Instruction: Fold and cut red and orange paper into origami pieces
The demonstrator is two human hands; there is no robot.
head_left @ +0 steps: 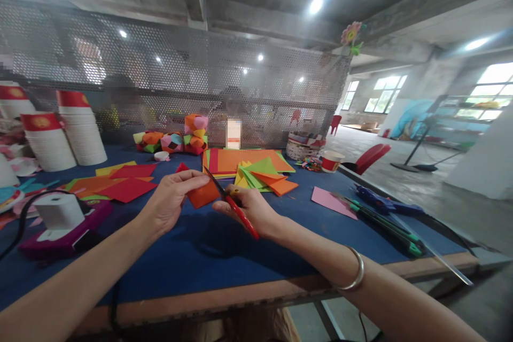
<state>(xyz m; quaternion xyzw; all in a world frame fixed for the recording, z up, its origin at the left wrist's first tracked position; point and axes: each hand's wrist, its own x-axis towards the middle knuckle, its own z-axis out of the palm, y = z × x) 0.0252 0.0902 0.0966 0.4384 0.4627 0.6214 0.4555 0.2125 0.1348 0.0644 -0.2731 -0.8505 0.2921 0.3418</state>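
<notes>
My left hand (pixel 170 199) pinches a small piece of orange paper (pixel 203 195) above the blue tabletop. A bit of red paper (pixel 182 167) shows just behind those fingers. My right hand (pixel 249 207) is closed around the red handles of a pair of scissors (pixel 241 216). The dark blades point up and to the left, lying across the paper's upper right part. Whether the blades are cutting into it, I cannot tell. Beyond the hands lie folded green, yellow and orange papers (pixel 262 175) and a stack of coloured sheets (pixel 244 159).
Red and orange sheets (pixel 128 187) lie left, near a purple power strip (pixel 68 230) and stacked paper cups (pixel 82 133). Folded paper balls (pixel 172 142) stand at the back. Rightward are pink paper (pixel 332 201), a green utility knife (pixel 388 228), a blue glue gun (pixel 385 202) and a paper cup (pixel 332 161).
</notes>
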